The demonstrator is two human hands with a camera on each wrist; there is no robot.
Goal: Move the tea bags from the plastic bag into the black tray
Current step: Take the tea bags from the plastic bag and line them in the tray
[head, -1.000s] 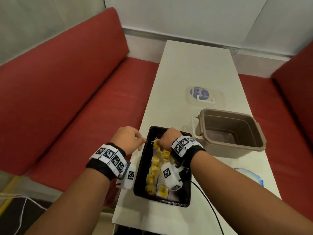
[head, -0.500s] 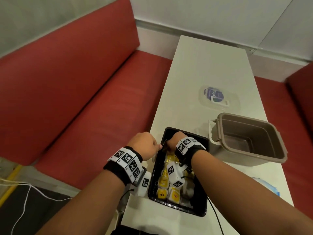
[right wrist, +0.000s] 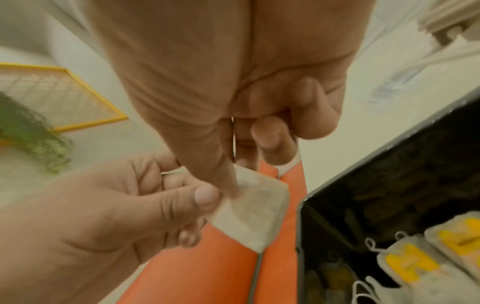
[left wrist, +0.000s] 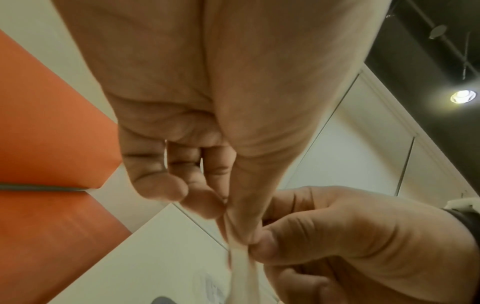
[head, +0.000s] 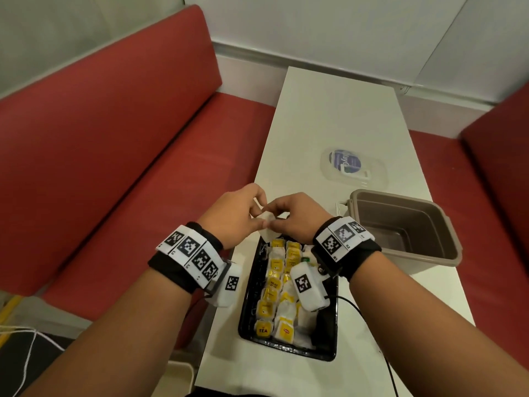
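A white tea bag hangs just above the far end of the black tray. My left hand pinches it from the left, and my right hand pinches it from the right, thumbs almost touching. In the right wrist view the tea bag is a flat square held at its upper corner, beside the tray. The left wrist view shows the tea bag edge-on under both thumbs. Several yellow-tagged tea bags lie in rows in the tray. No plastic bag is in view.
A brown plastic tub stands right of the tray. A clear lid with a blue label lies farther back on the narrow white table. Red benches flank both sides. A black cable runs off my right wrist.
Both hands have come up from the tray's far end and now hold one tea bag between them. The view has tilted and moved closer.
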